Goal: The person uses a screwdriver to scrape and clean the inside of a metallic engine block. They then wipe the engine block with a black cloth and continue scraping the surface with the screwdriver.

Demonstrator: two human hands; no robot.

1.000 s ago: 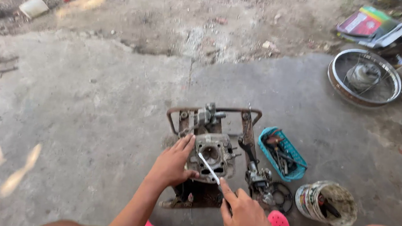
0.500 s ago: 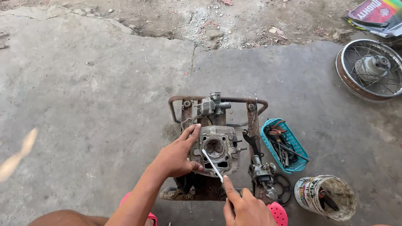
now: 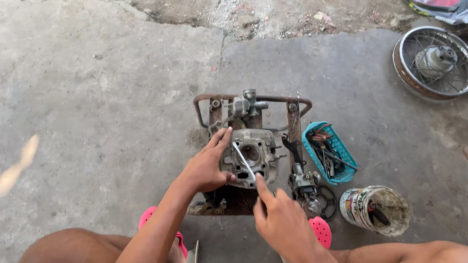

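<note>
1. The left hand is lying open on the engine.
2. The right hand is pinching a thin metal tool, poking it into the engine just ahead.

Left hand covering engine block left side, tool tip hidden under right hand, bucket contents unclear, basket tools indistinct, wheel partly overlapped at right.
</note>
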